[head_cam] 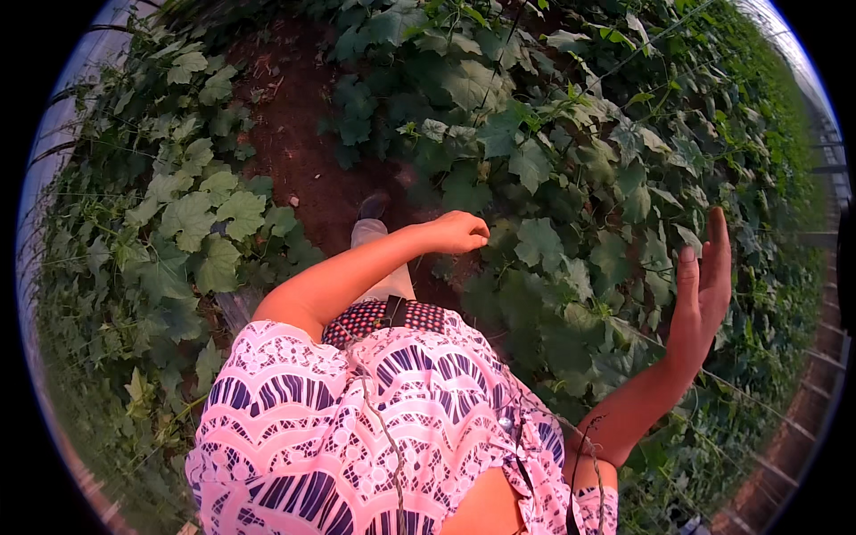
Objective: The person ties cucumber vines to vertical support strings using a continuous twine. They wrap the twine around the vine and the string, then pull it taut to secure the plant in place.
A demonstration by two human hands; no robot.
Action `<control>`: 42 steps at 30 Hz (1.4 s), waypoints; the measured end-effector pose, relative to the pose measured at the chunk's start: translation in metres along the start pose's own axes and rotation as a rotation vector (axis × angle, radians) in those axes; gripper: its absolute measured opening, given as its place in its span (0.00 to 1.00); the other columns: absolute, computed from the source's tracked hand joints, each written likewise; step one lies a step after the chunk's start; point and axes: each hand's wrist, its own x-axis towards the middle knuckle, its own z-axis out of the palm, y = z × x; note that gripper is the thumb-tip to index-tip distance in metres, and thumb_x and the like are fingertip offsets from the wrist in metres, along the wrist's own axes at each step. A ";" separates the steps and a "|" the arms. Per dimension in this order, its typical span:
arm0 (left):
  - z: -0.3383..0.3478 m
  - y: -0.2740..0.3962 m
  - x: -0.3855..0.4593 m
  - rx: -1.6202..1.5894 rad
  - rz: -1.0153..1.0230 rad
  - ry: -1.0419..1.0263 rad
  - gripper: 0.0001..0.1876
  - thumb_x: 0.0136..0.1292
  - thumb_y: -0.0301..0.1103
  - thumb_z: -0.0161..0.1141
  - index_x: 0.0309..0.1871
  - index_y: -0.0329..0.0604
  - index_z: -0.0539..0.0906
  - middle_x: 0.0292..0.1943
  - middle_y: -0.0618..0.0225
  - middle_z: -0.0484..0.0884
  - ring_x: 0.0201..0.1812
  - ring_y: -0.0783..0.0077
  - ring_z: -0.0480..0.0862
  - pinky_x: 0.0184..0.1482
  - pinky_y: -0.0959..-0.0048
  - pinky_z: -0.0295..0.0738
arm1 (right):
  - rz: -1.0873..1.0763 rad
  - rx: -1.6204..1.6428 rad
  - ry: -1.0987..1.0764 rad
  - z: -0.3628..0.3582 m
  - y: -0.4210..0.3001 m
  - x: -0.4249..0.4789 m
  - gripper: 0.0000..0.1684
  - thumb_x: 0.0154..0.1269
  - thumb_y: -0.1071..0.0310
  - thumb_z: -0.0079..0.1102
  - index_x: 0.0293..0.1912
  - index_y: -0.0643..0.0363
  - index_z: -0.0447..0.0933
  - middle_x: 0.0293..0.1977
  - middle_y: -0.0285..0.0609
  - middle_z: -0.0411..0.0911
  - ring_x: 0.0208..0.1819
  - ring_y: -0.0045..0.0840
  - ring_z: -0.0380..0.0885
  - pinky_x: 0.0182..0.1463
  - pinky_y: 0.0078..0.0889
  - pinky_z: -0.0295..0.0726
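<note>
My left hand (458,232) is held across the front of my body, fingers curled. I see nothing sticking out of it, though its palm side is hidden. Beyond its fingertips are broad lobed vine leaves (538,242). On the right, my right hand (703,284) is raised with its fingers up and the thumb apart, holding nothing. It is in front of dense climbing foliage (608,257), and whether it touches a leaf I cannot tell. A support wire (735,388) runs behind the right forearm.
Bare brown soil (294,134) forms a narrow path between leafy rows. My dark shoe (373,206) is on it. Leafy vines (190,221) crowd the left side. Thin twisted cords (384,435) cross before my patterned shirt. Metal framework (829,237) lines the far right.
</note>
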 end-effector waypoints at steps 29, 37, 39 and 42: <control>-0.145 -0.057 0.098 -0.038 0.344 -0.135 0.13 0.62 0.38 0.56 0.46 0.42 0.82 0.39 0.58 0.82 0.43 0.56 0.82 0.46 0.63 0.75 | 0.737 0.431 0.187 0.233 0.001 -0.010 0.16 0.74 0.60 0.48 0.50 0.62 0.75 0.44 0.37 0.76 0.46 0.19 0.77 0.50 0.23 0.78; -0.064 -0.057 0.095 -0.020 0.272 -0.054 0.17 0.57 0.31 0.62 0.50 0.44 0.76 0.45 0.60 0.79 0.41 0.59 0.82 0.45 0.63 0.75 | 0.651 0.496 0.154 0.224 0.004 -0.017 0.18 0.75 0.58 0.45 0.51 0.60 0.76 0.46 0.36 0.76 0.41 0.14 0.74 0.45 0.21 0.79; -0.059 -0.052 0.085 -0.102 0.202 -0.076 0.18 0.55 0.28 0.64 0.50 0.44 0.75 0.44 0.62 0.78 0.39 0.62 0.83 0.44 0.64 0.75 | 0.644 0.534 0.188 0.222 0.011 -0.018 0.19 0.75 0.57 0.44 0.52 0.60 0.75 0.47 0.37 0.77 0.41 0.14 0.74 0.45 0.21 0.79; -0.059 -0.041 0.072 -0.104 0.304 0.002 0.18 0.55 0.28 0.65 0.51 0.45 0.78 0.41 0.65 0.77 0.36 0.69 0.82 0.39 0.69 0.75 | 0.628 0.576 0.246 0.223 0.013 -0.012 0.23 0.75 0.55 0.45 0.60 0.58 0.70 0.51 0.40 0.75 0.42 0.16 0.75 0.45 0.23 0.79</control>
